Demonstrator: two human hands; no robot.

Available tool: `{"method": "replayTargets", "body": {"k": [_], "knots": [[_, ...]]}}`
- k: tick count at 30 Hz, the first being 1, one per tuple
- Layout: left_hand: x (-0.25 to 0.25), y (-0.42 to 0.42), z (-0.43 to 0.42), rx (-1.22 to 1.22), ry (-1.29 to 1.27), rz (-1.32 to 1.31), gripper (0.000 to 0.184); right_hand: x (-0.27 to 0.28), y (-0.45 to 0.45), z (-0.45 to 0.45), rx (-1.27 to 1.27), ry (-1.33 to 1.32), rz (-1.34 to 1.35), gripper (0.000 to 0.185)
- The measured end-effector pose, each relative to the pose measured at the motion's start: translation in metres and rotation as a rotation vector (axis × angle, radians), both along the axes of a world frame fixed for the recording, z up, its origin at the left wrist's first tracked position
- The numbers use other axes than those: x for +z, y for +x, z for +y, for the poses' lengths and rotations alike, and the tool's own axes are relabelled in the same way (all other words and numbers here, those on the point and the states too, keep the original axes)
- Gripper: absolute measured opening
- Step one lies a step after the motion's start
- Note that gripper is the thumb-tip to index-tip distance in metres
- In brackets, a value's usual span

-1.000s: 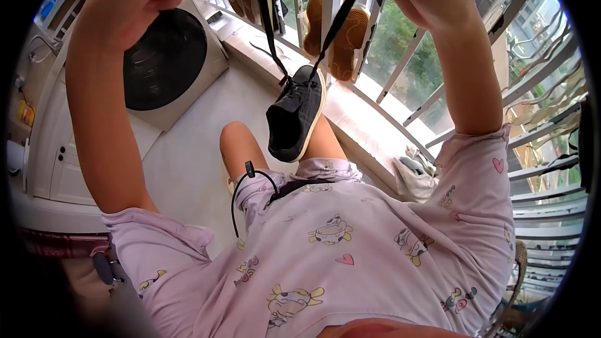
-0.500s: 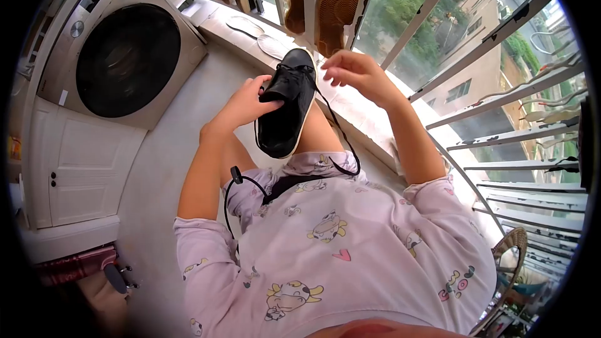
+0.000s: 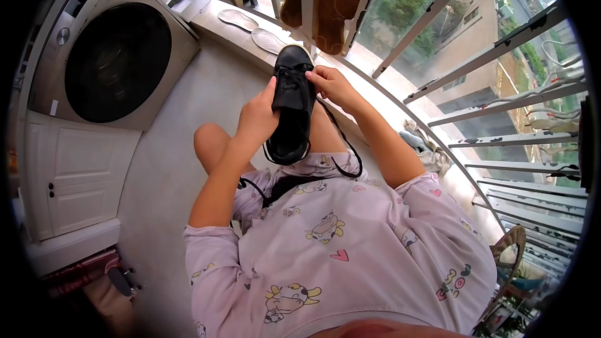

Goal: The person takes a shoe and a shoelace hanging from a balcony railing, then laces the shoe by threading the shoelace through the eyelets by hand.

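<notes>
A black shoe (image 3: 290, 131) with a pale sole edge rests over my thigh, its toe pointing away from me. My left hand (image 3: 258, 116) grips its left side near the tongue. On the right side, by the lacing, my right hand (image 3: 332, 86) pinches at the shoe's edge; whether a lace is between the fingertips is too small to tell. A loose black lace (image 3: 343, 134) hangs from the shoe's right side down to my shorts.
Front left stands a washing machine (image 3: 119, 62) above a white cabinet (image 3: 81, 169). Two insoles (image 3: 268, 40) lie on the ledge by the railing. Brown-soled shoes (image 3: 338, 9) are wedged in the railing bars. A wicker chair (image 3: 510, 250) is at the right.
Both hands came down from holding the laces high. My left hand took hold of the shoe, then my right hand closed in on its lacing area. The shoe now sits on my thigh.
</notes>
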State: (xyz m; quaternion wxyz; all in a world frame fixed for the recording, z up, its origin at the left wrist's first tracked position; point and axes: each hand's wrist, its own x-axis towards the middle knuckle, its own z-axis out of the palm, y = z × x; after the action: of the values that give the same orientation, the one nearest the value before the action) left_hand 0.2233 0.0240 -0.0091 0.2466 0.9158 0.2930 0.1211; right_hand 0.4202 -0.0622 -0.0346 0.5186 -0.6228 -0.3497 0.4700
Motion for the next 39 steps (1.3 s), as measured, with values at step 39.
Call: {"method": "replayTargets", "body": {"k": [39], "knots": [[0.131, -0.067, -0.009, -0.015, -0.741, -0.366, 0.039, 0.029, -0.061, -0.031, 0.353, 0.017, -0.902, 0.035]]}}
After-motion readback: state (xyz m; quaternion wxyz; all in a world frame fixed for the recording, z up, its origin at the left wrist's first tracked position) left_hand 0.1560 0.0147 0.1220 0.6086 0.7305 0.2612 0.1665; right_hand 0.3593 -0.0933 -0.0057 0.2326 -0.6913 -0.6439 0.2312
